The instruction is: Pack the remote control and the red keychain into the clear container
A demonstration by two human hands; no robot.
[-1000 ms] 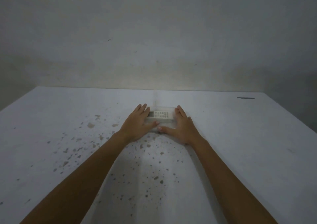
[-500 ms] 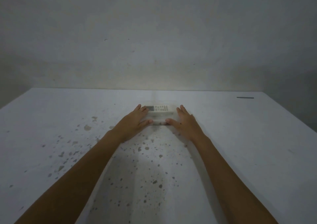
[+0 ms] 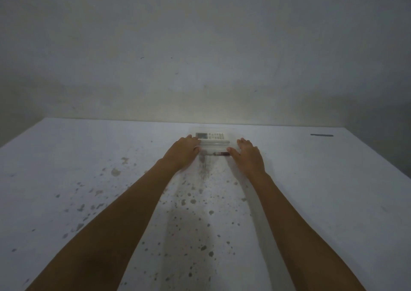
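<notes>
Clear container (image 3: 211, 143) on counter (image 3: 311, 190), far centre; remote control (image 3: 212, 135) inside at back, red keychain (image 3: 221, 154) inside along near edge. Left hand (image 3: 182, 153) and right hand (image 3: 249, 156) flat against container sides, grip released, fingers extended

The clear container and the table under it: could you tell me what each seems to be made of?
The clear container looks like thin transparent plastic with a slightly glossy finish: the remote control and the red keychain show through its walls, and its edges catch faint highlights. The table looks like a matte white painted or laminated board, worn, with many dark flecks; the dim light leaves its core material open.
</notes>
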